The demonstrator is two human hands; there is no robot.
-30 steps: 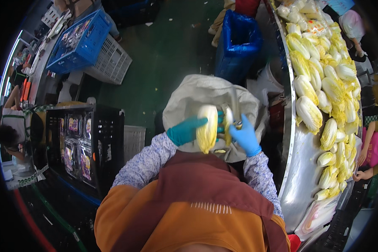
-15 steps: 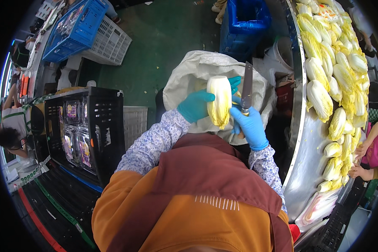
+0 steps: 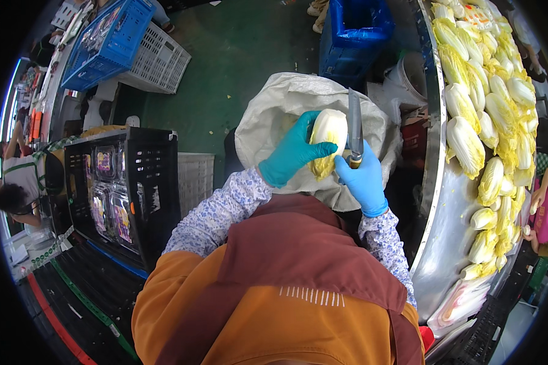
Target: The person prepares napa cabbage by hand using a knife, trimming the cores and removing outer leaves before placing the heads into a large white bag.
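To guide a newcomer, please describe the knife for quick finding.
Find the white sack at centre. Over its right side, the blue-gloved right hand holds the knife. Unlike the plump, pale napa cabbage beside it, it is narrow and grey.

The Chinese cabbage (image 3: 331,131), oblong, white at the base and yellow toward the tips, is held in the left hand (image 3: 295,151), base forward. The gray-bladed knife (image 3: 355,125) is in the right hand (image 3: 365,182), tip forward, just beside the cabbage.

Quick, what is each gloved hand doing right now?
Left hand: closed on a white-and-yellow cabbage.
Right hand: closed on a knife, blade pointing away from the body.
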